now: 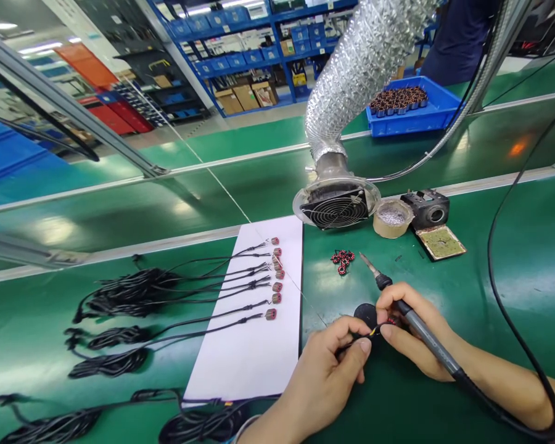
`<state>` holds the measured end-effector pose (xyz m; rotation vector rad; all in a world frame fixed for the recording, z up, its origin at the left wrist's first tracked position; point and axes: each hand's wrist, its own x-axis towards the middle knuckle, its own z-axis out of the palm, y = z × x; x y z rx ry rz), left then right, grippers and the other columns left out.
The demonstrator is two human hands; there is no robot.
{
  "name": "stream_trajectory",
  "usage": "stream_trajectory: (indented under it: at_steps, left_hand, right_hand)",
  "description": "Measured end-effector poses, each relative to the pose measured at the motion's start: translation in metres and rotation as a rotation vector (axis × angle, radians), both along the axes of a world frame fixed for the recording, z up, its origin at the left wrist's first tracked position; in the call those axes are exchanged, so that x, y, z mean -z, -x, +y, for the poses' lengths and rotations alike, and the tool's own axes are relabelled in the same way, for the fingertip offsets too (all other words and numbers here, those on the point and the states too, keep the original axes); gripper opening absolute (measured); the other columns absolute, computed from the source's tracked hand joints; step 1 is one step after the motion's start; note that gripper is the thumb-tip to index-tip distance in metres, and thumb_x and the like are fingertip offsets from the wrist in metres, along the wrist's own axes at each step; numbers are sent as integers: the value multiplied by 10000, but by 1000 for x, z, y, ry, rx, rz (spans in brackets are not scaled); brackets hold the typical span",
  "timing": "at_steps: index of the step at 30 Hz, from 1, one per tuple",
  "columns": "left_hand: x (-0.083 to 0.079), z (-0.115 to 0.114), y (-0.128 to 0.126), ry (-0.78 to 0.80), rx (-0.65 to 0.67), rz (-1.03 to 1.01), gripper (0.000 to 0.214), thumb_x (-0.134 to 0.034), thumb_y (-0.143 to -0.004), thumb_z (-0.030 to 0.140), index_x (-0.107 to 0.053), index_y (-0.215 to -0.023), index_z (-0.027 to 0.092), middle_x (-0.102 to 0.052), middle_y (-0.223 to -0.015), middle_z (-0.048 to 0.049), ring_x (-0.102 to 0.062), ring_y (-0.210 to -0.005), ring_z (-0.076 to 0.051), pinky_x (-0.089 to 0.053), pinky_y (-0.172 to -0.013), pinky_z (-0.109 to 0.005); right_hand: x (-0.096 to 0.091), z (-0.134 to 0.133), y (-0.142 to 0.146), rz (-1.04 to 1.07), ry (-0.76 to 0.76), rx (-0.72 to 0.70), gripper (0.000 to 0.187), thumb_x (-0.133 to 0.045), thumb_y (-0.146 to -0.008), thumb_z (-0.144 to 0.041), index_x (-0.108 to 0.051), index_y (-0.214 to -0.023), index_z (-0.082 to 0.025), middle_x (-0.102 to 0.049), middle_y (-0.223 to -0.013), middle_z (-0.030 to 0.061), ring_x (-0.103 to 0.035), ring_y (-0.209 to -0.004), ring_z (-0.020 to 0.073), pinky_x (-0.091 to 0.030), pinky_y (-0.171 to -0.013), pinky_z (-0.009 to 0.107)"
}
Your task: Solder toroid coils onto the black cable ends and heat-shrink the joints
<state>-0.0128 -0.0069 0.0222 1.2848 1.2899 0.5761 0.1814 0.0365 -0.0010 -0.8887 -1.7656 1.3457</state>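
My left hand [324,370] is closed in a pinch around the end of a black cable [343,349], where a bit of yellow wire [373,332] shows. Facing it, my right hand [416,333] carries a soldering iron [426,338], its tip pointing up and away to the left. The right thumb and forefinger also meet near the wire end, beside a small red part [391,320] mostly hidden by the fingers. A black round object [365,314] lies just behind both hands. Several small red-and-black rings [342,260] sit on the green bench beyond the iron's tip.
Left, a white board [240,351] bears cable ends with reddish connectors [271,314]; coiled black cables [129,293] lie beside it. Behind are a fume extractor [337,206], a solder-filled roll [392,220], an iron stand [428,208], a sponge tray [441,242] and a blue bin [407,126].
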Motion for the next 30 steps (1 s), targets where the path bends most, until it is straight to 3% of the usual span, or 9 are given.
stream_trajectory:
  at_steps: [11, 18, 24, 30]
  left_hand:
    - [3, 0, 1, -48, 44, 53, 293, -421, -976, 397, -619, -902, 194, -340, -579, 60, -317, -528, -112, -230, -507, -244]
    - [1, 1, 0, -75, 112, 102, 295, -422, -981, 372, -606, -839, 191, -329, -584, 58, -288, -538, -111, -218, -508, -254]
    - [4, 1, 1, -116, 72, 84, 294, -417, -969, 371, -600, -842, 180, -351, -588, 59, -307, -543, -113, -234, -509, -247]
    - [3, 0, 0, -118, 42, 76, 300, -397, -968, 380, -581, -842, 180, -337, -593, 61, -301, -546, -114, -231, -505, -242]
  right_hand:
    - [-2, 3, -3, -48, -61, -92, 269, -561, -816, -95, -541, -1051, -225, -623, -753, -21, -583, -622, 109, -481, -593, 226]
    - [-3, 2, -6, -96, -54, -150, 188, -540, -895, -156, -574, -1065, -228, -621, -737, -23, -568, -609, 103, -456, -584, 211]
    - [-2, 3, -6, -104, 105, -198, 215, -540, -934, -224, -533, -1147, -254, -583, -795, -28, -556, -657, 102, -452, -610, 214]
    - [-1, -1, -5, -38, 224, -190, 394, -533, -822, -106, -490, -1170, -286, -571, -841, -40, -540, -674, 90, -445, -617, 199]
